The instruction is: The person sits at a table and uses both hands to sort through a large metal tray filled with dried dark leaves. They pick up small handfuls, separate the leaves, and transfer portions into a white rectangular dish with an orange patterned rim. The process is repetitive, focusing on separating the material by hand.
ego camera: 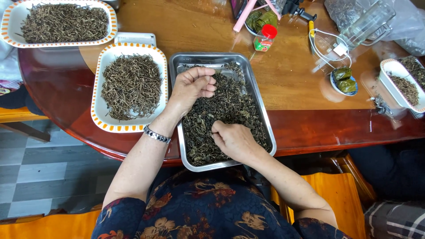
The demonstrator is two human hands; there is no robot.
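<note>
So, both hands are over the steel tray (261, 116) at table centre, w/ dark dried leaves (230, 106) heaped inside. Left hand (192, 86) hovers above the tray's 10 o'clock part, palm turned up-ish, fingers curled loosely inward — half closed, cupped; can't tell if any leaf bits sit in the palm. Silver watch (156, 134) on that wrist. Right hand (233, 140) rests low on the leaves near the tray's 6 o'clock edge, fingertips pinched together into the pile — seems to nip a bit of leaf, but what exactly is too small to make out.

Tray sits at the table's (292, 84) near rim. Just beside it at 9 o'clock: a white dish (98, 95) w/ orange-dashed rim, full of thin brown stems (131, 86). A 2nd dish (9, 22) of the same kind, also w/ stems, lies at 10 o'clock, well apart. At 12 o'clock: small bottle (264, 38) w/ red cap, near a pink stick (244, 17). At 2 o'clock: white cable (325, 46), a clear jug (367, 22), and a small bowl (341, 88) holding green wrapped parcels (344, 79). At 3 o'clock, by the table end, a 3rd dish (389, 66) w/ more stems.
</note>
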